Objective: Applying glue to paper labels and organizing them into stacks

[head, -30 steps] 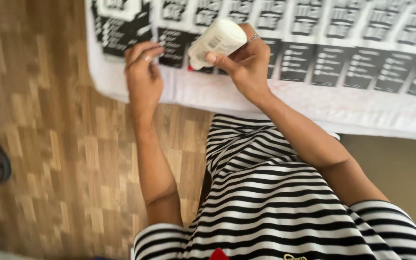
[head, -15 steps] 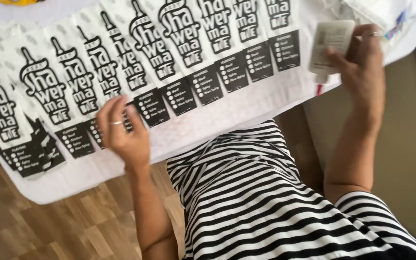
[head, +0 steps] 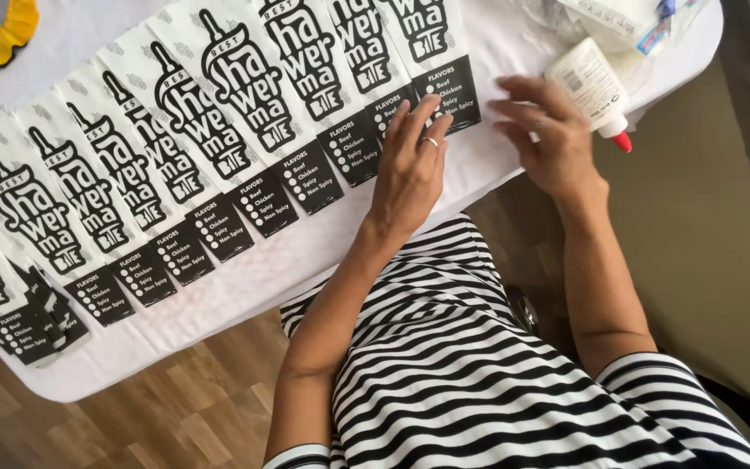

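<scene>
- Left hand [head: 411,169] lies flat, fingers spread, on the black lower end of a printed paper sleeve [head: 431,52], a ring on one finger.
- Right hand [head: 550,139] hovers at three o'clock of it, fingers loosely open, holding nothing.
- White glue bottle [head: 590,84] with a red tip lies at one o'clock of the right hand, just beside the fingers.
- Overlapping row of black-and-white sleeves [head: 132,187] fans out toward nine o'clock along the white table [head: 245,295].
- Striped dress [head: 479,373] fills six o'clock over the wood floor [head: 175,417].
</scene>
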